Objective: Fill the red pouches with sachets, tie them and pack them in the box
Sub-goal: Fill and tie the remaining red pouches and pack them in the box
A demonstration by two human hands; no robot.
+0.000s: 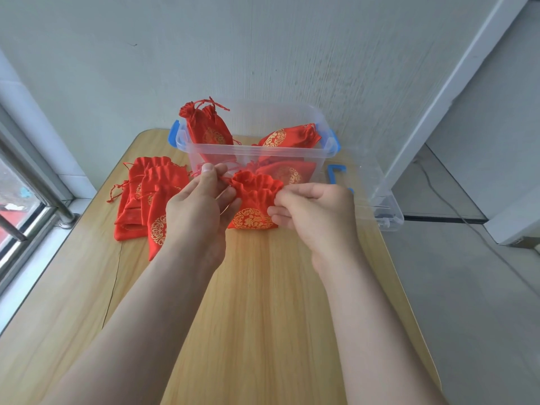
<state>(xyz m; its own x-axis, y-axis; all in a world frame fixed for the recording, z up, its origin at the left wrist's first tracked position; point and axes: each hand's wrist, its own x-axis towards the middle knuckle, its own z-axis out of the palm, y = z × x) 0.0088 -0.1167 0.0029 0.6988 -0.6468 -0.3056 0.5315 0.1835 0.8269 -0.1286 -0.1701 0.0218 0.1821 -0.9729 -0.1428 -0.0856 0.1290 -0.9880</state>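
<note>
Before the box [257, 149], left hand [201, 203] grip pinching drawstring [226, 179], right hand [317, 213] grip pinching red pouch [253, 201] edge, contents hidden.

pouch [254, 200]: tabletop far half, just before box [292, 152]
left hand [201, 200]: pinches drawstring [226, 180]
right hand [311, 213]: pinches pouch rim
spare pouches [146, 197]: left edge

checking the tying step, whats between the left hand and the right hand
In the head view, a red pouch sits between the left hand and the right hand; the left pinches its cord, the right its gathered rim.
</note>
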